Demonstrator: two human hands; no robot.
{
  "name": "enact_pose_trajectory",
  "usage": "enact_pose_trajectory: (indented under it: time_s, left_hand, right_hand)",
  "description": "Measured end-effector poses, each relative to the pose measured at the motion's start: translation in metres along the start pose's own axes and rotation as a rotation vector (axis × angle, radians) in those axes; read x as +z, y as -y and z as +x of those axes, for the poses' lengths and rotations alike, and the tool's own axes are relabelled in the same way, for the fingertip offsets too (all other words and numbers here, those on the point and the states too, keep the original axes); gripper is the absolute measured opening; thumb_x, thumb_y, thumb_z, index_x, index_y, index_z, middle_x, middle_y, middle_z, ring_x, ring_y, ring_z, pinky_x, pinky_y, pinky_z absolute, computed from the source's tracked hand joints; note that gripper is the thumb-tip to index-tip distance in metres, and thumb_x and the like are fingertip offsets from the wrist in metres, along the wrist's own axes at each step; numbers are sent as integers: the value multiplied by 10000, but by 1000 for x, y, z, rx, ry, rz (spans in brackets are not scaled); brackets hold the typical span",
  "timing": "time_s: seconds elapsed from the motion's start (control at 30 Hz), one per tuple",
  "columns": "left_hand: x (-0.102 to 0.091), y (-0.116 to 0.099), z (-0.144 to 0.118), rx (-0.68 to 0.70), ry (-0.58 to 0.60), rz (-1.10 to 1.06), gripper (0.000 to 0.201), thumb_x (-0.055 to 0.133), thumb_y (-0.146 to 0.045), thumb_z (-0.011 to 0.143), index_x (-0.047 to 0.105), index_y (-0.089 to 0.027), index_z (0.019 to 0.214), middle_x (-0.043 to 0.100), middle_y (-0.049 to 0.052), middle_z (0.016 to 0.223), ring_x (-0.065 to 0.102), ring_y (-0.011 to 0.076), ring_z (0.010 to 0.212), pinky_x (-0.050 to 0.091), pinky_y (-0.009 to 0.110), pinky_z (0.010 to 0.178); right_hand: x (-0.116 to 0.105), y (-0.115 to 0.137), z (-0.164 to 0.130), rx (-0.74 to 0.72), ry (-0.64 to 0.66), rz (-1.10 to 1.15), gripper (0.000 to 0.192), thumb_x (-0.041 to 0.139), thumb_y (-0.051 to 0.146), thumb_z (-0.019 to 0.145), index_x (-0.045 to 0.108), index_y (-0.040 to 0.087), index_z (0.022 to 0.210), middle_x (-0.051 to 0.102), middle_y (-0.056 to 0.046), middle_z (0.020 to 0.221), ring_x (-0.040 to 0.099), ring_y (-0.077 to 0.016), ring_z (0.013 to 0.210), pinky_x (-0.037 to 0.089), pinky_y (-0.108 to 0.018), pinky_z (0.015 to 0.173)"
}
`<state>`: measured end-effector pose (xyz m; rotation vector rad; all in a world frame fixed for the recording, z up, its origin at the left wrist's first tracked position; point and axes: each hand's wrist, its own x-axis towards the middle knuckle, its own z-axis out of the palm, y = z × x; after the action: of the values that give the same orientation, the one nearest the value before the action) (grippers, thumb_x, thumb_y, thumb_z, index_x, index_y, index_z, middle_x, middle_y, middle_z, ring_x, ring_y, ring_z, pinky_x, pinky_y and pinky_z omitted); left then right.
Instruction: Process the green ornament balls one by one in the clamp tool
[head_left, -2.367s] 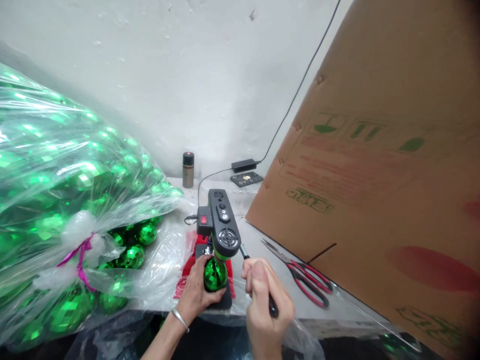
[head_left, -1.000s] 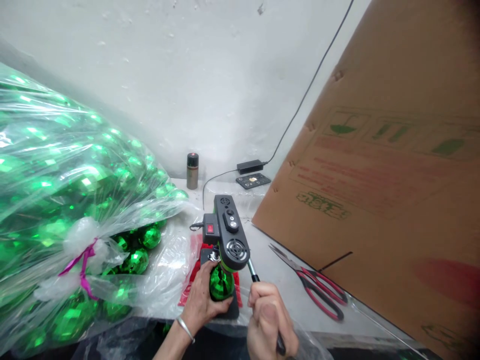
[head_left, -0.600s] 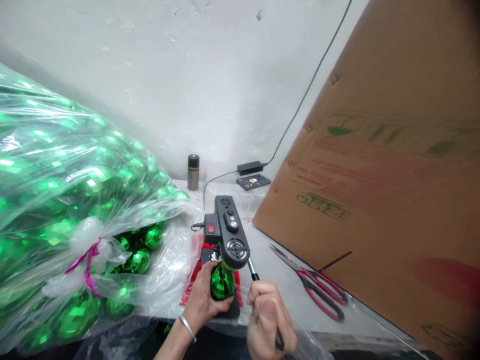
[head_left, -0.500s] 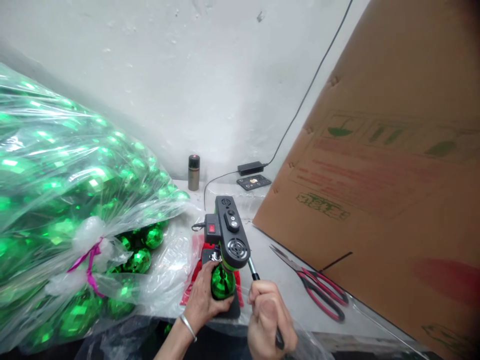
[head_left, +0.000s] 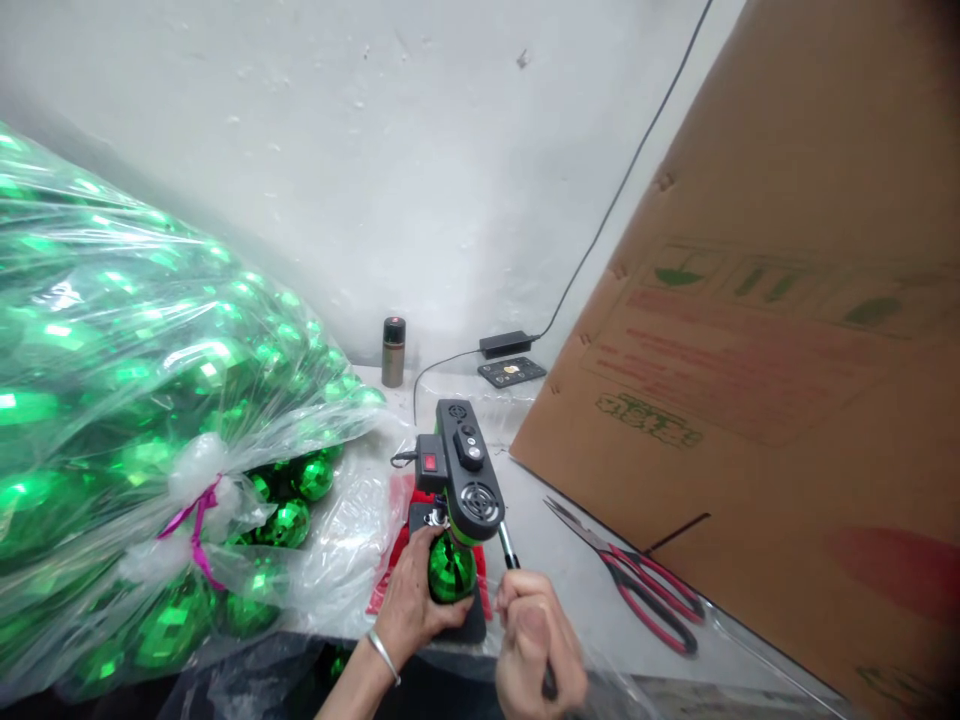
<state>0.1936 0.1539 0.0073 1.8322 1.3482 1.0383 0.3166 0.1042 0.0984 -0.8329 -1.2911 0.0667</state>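
Green ball point(head_left: 451, 570) under the press point(head_left: 466, 472): glossy, faceted mirror finish; press housing is matt dark grey plastic, its lever point(head_left: 508, 547) bright metal with a black grip. Bag point(head_left: 150, 400) is clear, crinkled glossy plastic film tied with magenta ribbon point(head_left: 196, 520). Carton point(head_left: 787, 350) is matt brown corrugated cardboard; scissors point(head_left: 637, 590) have metal blades and red-black plastic handles; wall point(head_left: 375, 150) is rough white plaster.

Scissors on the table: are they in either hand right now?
No. The red-handled scissors lie on the table, apart from the right hand, which grips the machine's lever.
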Motion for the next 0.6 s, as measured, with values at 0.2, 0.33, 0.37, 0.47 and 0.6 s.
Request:
enact_pose_trajectory:
  time_s: [0.2, 0.33, 0.37, 0.47, 0.6]
  left_hand:
    - [-2, -2, 0, 14, 11, -28, 797, 841, -241, 650, 530, -169, 1380, 660, 180, 1374, 663, 365, 1288, 539, 543, 1123]
    - [-5, -7, 2, -2, 13, -50, 795, 849, -233, 640, 539, -172, 1370, 670, 168, 1355, 675, 358, 1262, 546, 536, 1115]
    - [-6, -9, 4, -10, 16, -55, 794, 850, -226, 638, 541, -173, 1368, 671, 164, 1355, 676, 353, 1261, 543, 533, 1120]
    - [-9, -11, 5, -34, 22, -80, 796, 854, -210, 646, 545, -178, 1378, 677, 151, 1362, 679, 341, 1264, 539, 534, 1134]
    - [-8, 3, -26, -39, -83, -73, 868, 911, -257, 649, 538, -188, 1430, 670, 177, 1414, 665, 379, 1314, 543, 574, 1139]
  right_hand:
    - [5, -18, -21, -94, -43, -10, 366, 381, 128, 1070, 480, 210, 726, 548, 6, 753, 538, -117, 654, 466, -268, 628]
    - [0, -10, -3, -105, 20, -7, 370, 429, 175, 1075, 504, 204, 713, 574, 1, 749, 539, -118, 641, 454, -268, 613]
    - [-1, -2, 7, -68, 29, -13, 366, 432, 161, 1071, 501, 205, 715, 564, 3, 738, 530, -116, 629, 433, -262, 589]
    - [1, 24, 43, 154, 27, -37, 341, 478, 184, 1072, 552, 201, 740, 508, 33, 658, 474, -102, 551, 368, -251, 529]
    - [8, 43, 68, 199, -33, -10, 444, 513, 277, 1081, 502, 206, 642, 460, 37, 599, 478, -113, 550, 381, -269, 558]
